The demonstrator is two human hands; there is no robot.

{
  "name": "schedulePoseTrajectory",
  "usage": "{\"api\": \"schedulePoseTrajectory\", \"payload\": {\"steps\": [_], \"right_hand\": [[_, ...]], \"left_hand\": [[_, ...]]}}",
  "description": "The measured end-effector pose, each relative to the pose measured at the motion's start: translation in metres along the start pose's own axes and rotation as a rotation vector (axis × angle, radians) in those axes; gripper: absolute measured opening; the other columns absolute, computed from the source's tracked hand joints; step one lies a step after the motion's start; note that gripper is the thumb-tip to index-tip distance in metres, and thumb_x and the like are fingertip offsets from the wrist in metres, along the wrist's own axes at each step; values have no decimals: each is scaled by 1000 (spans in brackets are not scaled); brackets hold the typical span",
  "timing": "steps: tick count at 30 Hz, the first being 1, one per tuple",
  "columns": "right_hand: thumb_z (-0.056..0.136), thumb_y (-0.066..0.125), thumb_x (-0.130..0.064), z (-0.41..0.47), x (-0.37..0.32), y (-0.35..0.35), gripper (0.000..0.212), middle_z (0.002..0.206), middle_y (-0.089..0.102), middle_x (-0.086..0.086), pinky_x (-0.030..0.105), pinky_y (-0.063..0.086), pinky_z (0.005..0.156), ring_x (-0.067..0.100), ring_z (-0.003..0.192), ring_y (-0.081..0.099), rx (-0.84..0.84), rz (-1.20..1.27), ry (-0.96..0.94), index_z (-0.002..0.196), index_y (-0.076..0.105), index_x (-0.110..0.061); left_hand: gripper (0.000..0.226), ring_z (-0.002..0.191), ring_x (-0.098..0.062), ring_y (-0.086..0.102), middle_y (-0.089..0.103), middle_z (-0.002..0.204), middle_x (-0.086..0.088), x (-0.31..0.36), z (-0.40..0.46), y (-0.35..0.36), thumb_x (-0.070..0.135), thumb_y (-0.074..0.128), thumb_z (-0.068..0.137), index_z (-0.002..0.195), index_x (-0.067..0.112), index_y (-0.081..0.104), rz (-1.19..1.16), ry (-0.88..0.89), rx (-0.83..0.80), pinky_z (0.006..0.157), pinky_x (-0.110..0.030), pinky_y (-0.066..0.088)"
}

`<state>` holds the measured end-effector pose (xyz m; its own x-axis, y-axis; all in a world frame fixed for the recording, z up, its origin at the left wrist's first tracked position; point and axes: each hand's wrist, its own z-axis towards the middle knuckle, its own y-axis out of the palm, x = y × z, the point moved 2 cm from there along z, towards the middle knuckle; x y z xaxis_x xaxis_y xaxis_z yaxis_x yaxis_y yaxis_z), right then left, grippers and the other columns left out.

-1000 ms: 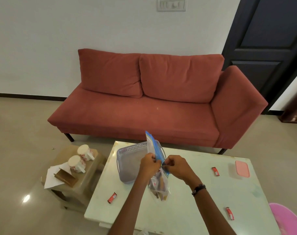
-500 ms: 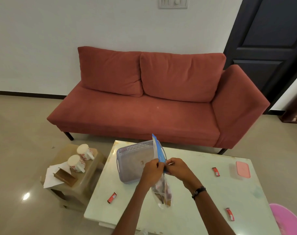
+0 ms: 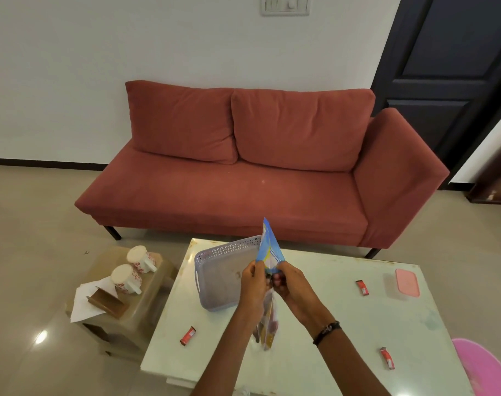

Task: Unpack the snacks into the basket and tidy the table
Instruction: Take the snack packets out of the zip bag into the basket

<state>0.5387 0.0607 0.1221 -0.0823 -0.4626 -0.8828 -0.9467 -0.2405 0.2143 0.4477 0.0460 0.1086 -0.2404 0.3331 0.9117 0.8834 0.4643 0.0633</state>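
step: opening snack bag | grip: ur L hand + R hand both pinch bag top, bag held up over table, just beside basket | next: prob pull seal apart; tip snacks into basket; 3 red wrappers left on table

Head view: two bare forearms, no sleeves visible. Left hand: no rings or wristwear seen. Right hand: wrist carries a thin dark band, beaded or corded, with a small lighter piece on it.
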Motion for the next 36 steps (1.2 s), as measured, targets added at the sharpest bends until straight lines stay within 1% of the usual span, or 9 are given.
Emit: {"api": "schedulePoseTrajectory", "payload": {"steps": [4,12,16,19,22,25,30,33,36], "right_hand": [[93,36,-8,0,3,8,29,52,41,-4,14,37,46,3,44,36,136,35,8,66,46,-13],[87,58,-20,12,-10,-5,14,79,59,4,25,47,64,16,72,55,117,-625,-43,83,54,-7],[83,58,-9,17,-16,-3,17,74,60,17,29,38,62,23,69,50,190,-826,-212,71,53,2],[83,59,-12,13,-9,-3,18,82,68,20,30,44,64,29,72,58,186,-883,-223,79,58,6],[87,60,-15,7,-3,0,15,84,70,15,22,41,61,21,69,58,148,-913,-251,74,55,-8],[90,59,-19,2,-1,1,15,86,70,12,15,39,58,18,71,58,122,-933,-261,77,53,-14],[88,57,-15,-6,1,-13,21,75,61,4,16,33,52,21,69,54,261,-950,-208,70,48,-16],[86,54,-18,-5,-5,-19,8,90,66,9,24,40,61,25,77,60,315,-1051,-153,80,56,-13],[86,55,-23,-1,-12,-11,18,102,66,8,27,40,67,29,92,62,298,-1139,-163,99,60,-12]], "left_hand": [[26,63,-15,56,58,74,-8,0,-1,1,14,39,97,76,13,54,-60,-1,53,59,-24,50],[22,54,-8,49,53,68,1,-1,-7,-14,19,42,98,82,11,53,360,159,-128,45,-8,41],[25,54,-12,43,47,62,-4,3,-7,-21,24,46,95,74,11,50,538,140,-146,54,-24,40],[23,68,-20,54,53,72,-6,9,-4,-28,32,55,90,81,12,48,793,169,-59,64,-31,43],[22,86,-23,63,65,94,-9,16,-5,-25,31,54,91,100,10,54,919,250,16,73,-30,49],[23,91,-22,63,67,102,-10,22,-3,-20,26,49,94,103,8,59,1013,313,29,74,-27,46],[19,88,-27,63,67,95,-15,22,-4,-22,18,47,94,93,4,61,997,331,124,69,-32,45],[18,84,-26,63,68,92,-13,18,-7,-23,19,49,94,89,6,60,946,356,136,69,-31,48],[20,85,-25,64,68,93,-11,15,-9,-20,23,51,94,92,6,60,930,389,80,72,-30,50]]}}
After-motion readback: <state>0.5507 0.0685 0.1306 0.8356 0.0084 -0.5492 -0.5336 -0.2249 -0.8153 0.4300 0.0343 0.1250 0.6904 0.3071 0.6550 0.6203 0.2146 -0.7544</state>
